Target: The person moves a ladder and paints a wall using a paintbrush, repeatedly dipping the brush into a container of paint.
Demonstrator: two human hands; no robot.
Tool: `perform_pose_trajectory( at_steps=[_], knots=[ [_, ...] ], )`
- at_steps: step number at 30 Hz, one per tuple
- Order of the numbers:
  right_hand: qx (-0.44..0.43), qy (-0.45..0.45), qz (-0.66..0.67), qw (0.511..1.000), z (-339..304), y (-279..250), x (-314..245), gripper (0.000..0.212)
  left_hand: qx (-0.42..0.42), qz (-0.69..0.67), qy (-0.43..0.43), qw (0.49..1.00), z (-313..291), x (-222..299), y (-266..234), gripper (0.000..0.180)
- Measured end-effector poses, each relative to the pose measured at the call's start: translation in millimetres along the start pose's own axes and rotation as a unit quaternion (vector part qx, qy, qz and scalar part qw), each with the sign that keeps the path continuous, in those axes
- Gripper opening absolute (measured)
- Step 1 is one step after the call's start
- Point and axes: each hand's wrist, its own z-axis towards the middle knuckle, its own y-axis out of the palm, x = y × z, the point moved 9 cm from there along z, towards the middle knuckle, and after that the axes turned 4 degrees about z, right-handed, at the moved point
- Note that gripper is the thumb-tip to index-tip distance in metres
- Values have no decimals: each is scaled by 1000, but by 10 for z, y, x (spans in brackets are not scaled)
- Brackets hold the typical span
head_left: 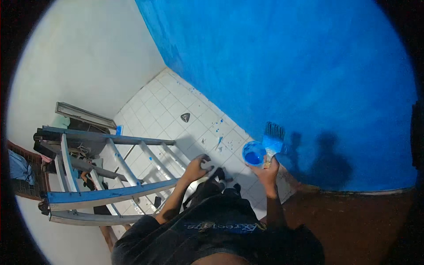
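Observation:
My right hand (266, 173) is closed around a small cup (248, 149) with blue paint in it and a wide paintbrush (273, 143). The brush stands with its dark bristles away from me, and its ferrule is smeared blue. How the fingers share the two is partly hidden. My left hand (197, 168) holds nothing; its fingers are curved and apart, over the tiled floor beside the ladder. Just beyond the brush rises a blue-painted wall (282, 66).
An aluminium stepladder (115, 193) with blue-stained rails stands at my left. White floor tiles (152, 104) carry blue drips along the wall, and a small dark triangular object (185, 117) lies there. A white wall (88, 53) meets the blue one; piled belongings sit behind the ladder.

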Motion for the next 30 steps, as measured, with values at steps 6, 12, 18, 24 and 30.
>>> perform_pose_trajectory(
  at_steps=[6,12,18,24,30],
  knots=[
    [0,48,56,997,301,397,70,65,-53,-118,182,975,582,1054,-2,82],
    [9,27,22,999,792,999,1,68,35,-188,234,953,1205,941,-232,88],
    [-59,47,54,996,1463,1968,95,78,71,-319,243,913,1915,428,-978,69],
    [-18,64,225,972,2100,2830,404,60,100,-265,132,950,2509,-379,-2054,74],
    [-53,-95,-161,981,2602,3402,295,15,263,-278,112,917,2685,-1126,-3418,68]
  ],
)
